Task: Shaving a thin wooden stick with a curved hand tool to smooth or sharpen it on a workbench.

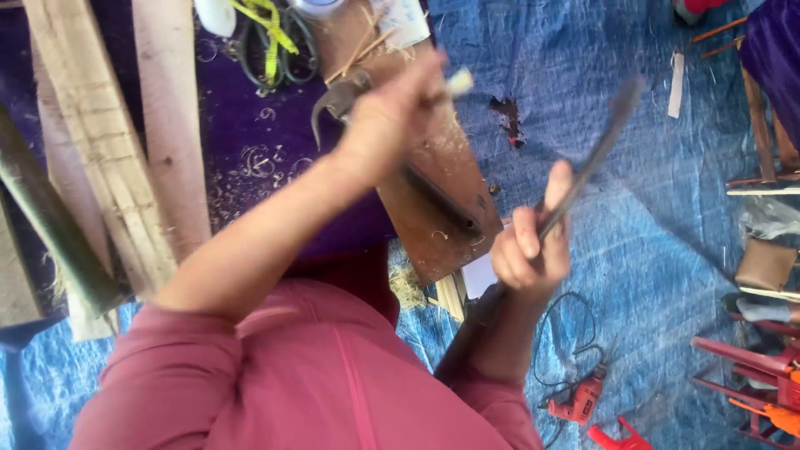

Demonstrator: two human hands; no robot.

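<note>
My left hand (385,117) is raised over a brown wooden board (442,179), its fingers closed on a short pale stick (458,82) whose tip pokes out to the right. Lower and to the right, my right hand (530,250) grips the handle of a long dark blade (593,154). The blade slants up and right, blurred by motion, and its tip is apart from the stick. Both forearms come out of pink sleeves at the bottom.
A curved metal hook tool (332,102) lies on the board's far end. Pale wooden planks (100,150) lean at the left over purple cloth with shavings. A blue tarp (658,250) covers the floor, with a red drill (579,404) and its cable.
</note>
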